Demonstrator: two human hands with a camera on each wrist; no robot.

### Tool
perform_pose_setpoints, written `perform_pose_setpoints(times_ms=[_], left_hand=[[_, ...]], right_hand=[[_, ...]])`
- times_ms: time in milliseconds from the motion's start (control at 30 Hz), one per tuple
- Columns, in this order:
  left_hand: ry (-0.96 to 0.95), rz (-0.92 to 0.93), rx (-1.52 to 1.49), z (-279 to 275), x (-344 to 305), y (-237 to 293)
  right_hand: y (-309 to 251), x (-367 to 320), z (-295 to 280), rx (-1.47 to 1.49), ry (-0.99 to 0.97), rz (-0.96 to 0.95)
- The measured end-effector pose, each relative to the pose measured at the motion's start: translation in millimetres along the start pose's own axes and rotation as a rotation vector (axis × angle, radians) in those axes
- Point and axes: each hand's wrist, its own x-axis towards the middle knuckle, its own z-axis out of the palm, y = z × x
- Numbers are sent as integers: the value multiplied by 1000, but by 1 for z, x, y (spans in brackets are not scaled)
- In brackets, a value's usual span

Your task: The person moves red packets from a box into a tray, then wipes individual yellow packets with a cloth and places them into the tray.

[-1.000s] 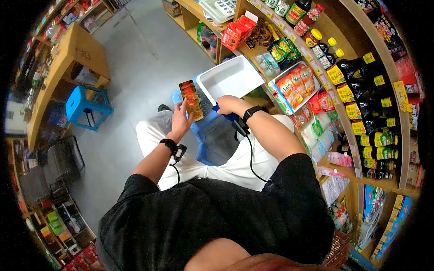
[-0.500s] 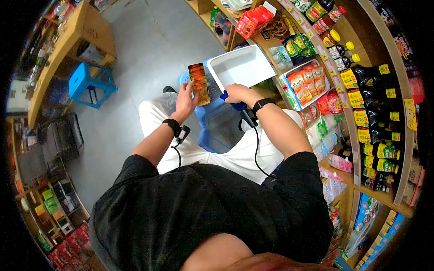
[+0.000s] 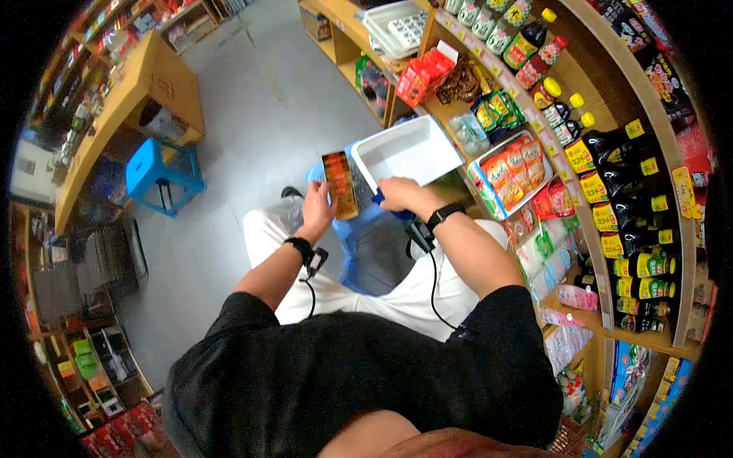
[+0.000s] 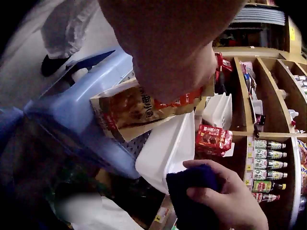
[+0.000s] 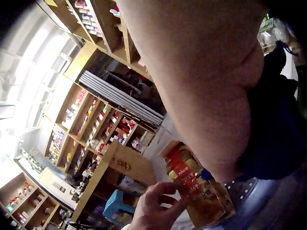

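A golden-brown snack packet with red panels and Chinese print lies over the blue plastic stool; in the head view it looks like several overlapping packets. My left hand pinches its near left edge between curled fingers and thumb, seen also in the right wrist view as a hand. My right hand grips a dark blue cloth at the near edge of a white plastic bin. The bin's inside shows bare white in the head view. The right forearm covers part of the packet in the right wrist view.
Shelves on the right hold dark sauce bottles, a tray of orange packets and a red carton. A second blue stool stands on the grey floor beside a wooden counter at left.
The head view has shifted. My left hand has slid slightly towards the packet's near end, its fingers more curled. My right hand stays by the bin's near edge with the cloth.
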Motion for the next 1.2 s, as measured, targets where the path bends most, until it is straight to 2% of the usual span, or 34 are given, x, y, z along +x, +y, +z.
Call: perform_pose_setpoints(times_ms=[200, 367, 567, 633, 667, 733, 767, 833, 867, 900, 933, 967, 1033, 1100, 1200], left_hand=[[-46, -46, 24, 11, 1, -4], [-15, -18, 8, 11, 0, -5], [-75, 34, -49, 9, 0, -18], [-226, 70, -153, 4, 5, -25], [-228, 70, -152, 2, 4, -27], [-363, -78, -330, -21, 5, -10], [-364, -77, -330, -21, 6, -14], [-259, 24, -537, -31, 10, -11], [-289, -23, -621, -37, 11, -10], [-289, -24, -621, -45, 12, -5], [-244, -58, -776, -51, 14, 0], [-196, -92, -931, -54, 16, 2], [-215, -120, -1010, -65, 20, 10], [-183, -279, -1157, -78, 19, 30], [-208, -329, -1202, -74, 24, 29]], right_hand=[[-9, -7, -10, 14, -19, 7], [-14, -12, -14, 22, 13, 12], [-14, -12, -19, 33, 18, 29], [-14, -13, -23, 70, 71, 26], [-15, -14, -24, 71, 71, 26], [-16, -15, -27, 118, 202, 21], [-17, -15, -28, 119, 202, 21], [-20, -15, -31, 241, 371, -10], [-22, -15, -33, 242, 370, -11], [-26, -14, -35, 309, 475, 34], [-28, -13, -36, 377, 579, 80], [-28, -12, -37, 377, 578, 79], [-30, -11, -43, 590, 674, -57], [-32, -14, -46, 695, 646, -104], [-35, -13, -43, 842, 543, -243]])
